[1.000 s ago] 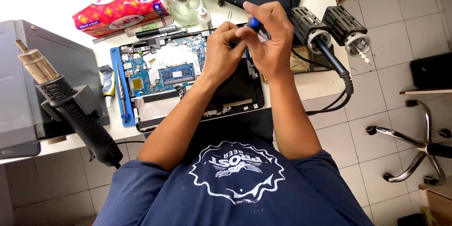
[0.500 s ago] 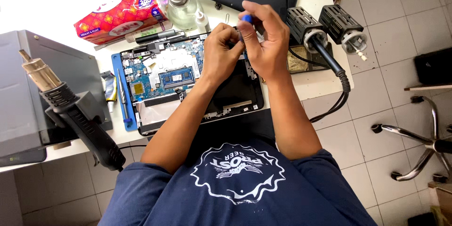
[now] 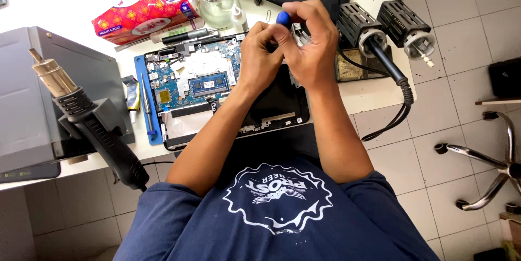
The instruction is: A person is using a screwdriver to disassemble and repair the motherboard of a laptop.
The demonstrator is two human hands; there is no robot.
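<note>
Head view: red floral tissue pack (image 3: pixel 144 8) beside glass bottle (image 3: pixel 214 0)

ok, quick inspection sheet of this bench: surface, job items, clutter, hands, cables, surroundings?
Surface: white bench, crowded.
Job's things: opened laptop, board exposed; blue-capped screwdriver.
Clutter: tissue pack, glass bottle, hot-air gun, grey box, two holders.
Hands: left hand and right hand meet at the screwdriver; which one grips it is unclear.
Cables: black lead hangs off the edge.
Surroundings: tiled floor, chair base.
</note>
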